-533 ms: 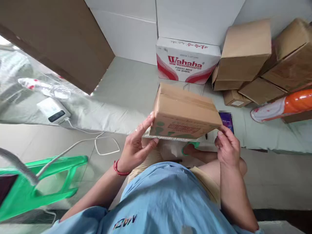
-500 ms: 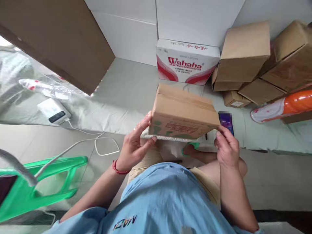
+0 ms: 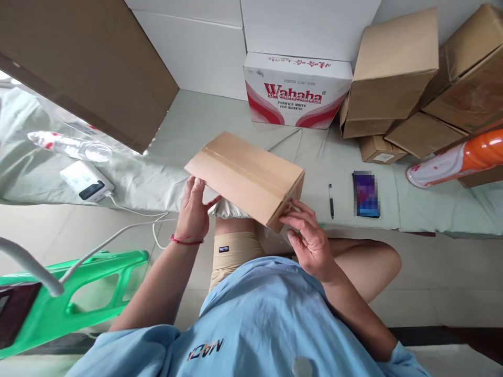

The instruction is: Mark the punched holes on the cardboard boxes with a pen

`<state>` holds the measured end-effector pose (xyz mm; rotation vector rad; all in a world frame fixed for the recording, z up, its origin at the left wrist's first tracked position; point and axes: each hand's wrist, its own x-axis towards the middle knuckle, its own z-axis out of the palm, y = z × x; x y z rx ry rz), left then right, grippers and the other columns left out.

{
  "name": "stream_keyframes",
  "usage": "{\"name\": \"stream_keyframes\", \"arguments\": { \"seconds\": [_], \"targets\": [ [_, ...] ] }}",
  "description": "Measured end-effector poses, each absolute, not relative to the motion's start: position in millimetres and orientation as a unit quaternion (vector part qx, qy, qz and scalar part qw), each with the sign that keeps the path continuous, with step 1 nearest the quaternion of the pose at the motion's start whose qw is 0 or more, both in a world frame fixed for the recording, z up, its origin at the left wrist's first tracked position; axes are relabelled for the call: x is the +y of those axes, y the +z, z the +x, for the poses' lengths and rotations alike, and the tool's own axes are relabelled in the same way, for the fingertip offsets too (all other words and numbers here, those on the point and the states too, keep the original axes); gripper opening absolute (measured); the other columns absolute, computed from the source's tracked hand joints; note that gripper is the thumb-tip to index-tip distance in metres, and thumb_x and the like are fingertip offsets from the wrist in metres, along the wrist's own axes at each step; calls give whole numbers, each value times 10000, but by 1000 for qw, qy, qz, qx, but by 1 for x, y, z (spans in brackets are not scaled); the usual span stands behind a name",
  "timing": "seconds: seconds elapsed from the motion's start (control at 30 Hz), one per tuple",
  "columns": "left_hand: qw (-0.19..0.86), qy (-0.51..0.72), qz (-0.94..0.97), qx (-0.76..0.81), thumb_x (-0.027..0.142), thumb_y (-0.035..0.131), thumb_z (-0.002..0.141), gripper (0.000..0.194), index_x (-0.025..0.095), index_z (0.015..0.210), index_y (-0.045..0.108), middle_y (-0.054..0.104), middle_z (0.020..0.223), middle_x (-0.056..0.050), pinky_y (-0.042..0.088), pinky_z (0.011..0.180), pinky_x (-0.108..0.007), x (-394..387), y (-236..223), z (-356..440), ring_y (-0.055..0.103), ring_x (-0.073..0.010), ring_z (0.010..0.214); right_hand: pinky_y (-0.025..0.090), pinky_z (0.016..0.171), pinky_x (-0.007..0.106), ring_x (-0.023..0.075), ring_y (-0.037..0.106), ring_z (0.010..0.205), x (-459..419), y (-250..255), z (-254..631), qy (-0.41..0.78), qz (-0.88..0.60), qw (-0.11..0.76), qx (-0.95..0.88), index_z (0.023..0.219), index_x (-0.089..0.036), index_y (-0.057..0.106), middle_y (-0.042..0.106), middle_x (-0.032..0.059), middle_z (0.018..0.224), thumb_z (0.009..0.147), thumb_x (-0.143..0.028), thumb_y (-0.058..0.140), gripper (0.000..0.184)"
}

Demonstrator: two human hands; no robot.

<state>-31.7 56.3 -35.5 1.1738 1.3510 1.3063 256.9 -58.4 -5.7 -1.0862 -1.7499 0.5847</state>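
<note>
A small brown cardboard box (image 3: 247,178) with a taped seam lies at an angle over the near edge of the cloth-covered surface. My left hand (image 3: 194,212) holds its near left side, fingertips against the cardboard and the thumb low by its bottom edge. At the box's right end, the bent fingers of my right hand (image 3: 308,235) press on the near corner. What supports the box's underside is hidden. To the right of the box lie a black pen (image 3: 331,201) and a phone (image 3: 366,193) with a blurred screen.
Behind stands a white and red Wahaha water carton (image 3: 296,97). Several brown boxes (image 3: 393,63) are stacked at the right beside an orange and white cylinder (image 3: 459,159). A large cardboard panel (image 3: 86,63), a white power bank (image 3: 87,180) with a cable and a green stool (image 3: 98,309) are left.
The box has shifted left, swung round and tipped down, so its printed side no longer shows. Both hands have moved left with it, and the pen is now in full view.
</note>
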Motion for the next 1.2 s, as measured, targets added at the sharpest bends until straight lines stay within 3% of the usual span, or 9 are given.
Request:
{"name": "stream_keyframes", "arguments": {
  "seconds": [0.1,0.23,0.53,0.63,0.77,0.87,0.97,1.1,1.2],
  "targets": [
    [476,529,393,582,736,704,958,505,324,1249,702,642,1540,-60,657,830,-309,66,-41,-31,516,-318,1545,496,1340,483,223,515,1617,-54,-8,252,231,-409,459,-754,1714,-366,472,633,78,1623,1094,-104,527,675],
    [476,533,360,600,677,722,923,457,330,1221,715,647,1538,-45,611,829,-304,66,-45,-28,530,-304,1532,451,1383,462,189,429,1683,-49,-10,248,210,-385,440,-783,1814,-392,231,468,56,1788,1089,-67,516,845],
    [458,549,370,593,551,810,831,447,368,1239,801,735,1466,15,515,970,-345,51,-33,-24,598,-282,1445,444,1383,469,218,359,1722,-56,3,263,189,-425,417,-781,1827,-393,148,288,18,1874,1083,-122,570,898],
    [482,579,372,542,557,804,826,389,321,1129,866,812,1264,-22,529,970,-340,46,-18,-22,682,-265,1297,392,1399,559,282,294,1748,-56,11,274,155,-466,415,-766,1832,-394,96,197,30,1899,1083,-203,607,927],
    [478,609,422,472,521,765,891,327,279,1052,914,853,1116,-47,551,1046,-388,36,4,-11,744,-253,1085,250,1413,684,373,107,1785,-51,7,296,173,-543,413,-710,1808,-409,244,5,15,1924,1075,-382,676,851],
    [480,586,476,446,452,801,896,292,269,1093,915,848,1261,-66,507,1193,-446,31,7,-1,729,-305,1263,226,1431,641,333,118,1788,-46,-7,312,270,-581,422,-642,1803,-361,275,111,50,1919,1068,-465,678,844],
    [522,542,478,453,430,858,861,334,259,1146,897,793,1428,-90,446,1288,-485,30,-7,3,636,-349,1466,239,1443,584,294,212,1773,-43,-25,323,357,-562,492,-561,1785,-332,319,240,57,1894,1036,-439,694,844],
    [595,522,404,459,379,865,794,511,282,1294,826,794,1420,-78,510,1250,-478,29,-37,-2,664,-330,1448,394,1387,517,285,448,1674,-49,-52,333,412,-504,612,-448,1654,-289,541,474,72,1789,892,-284,691,777],
    [635,477,395,463,303,873,705,528,251,1230,844,821,1361,-85,577,1183,-472,25,-55,-5,709,-355,1394,487,1313,460,262,618,1530,-58,-69,337,421,-557,577,-424,1544,-257,644,658,83,1629,795,-177,692,755]
  ]
}}
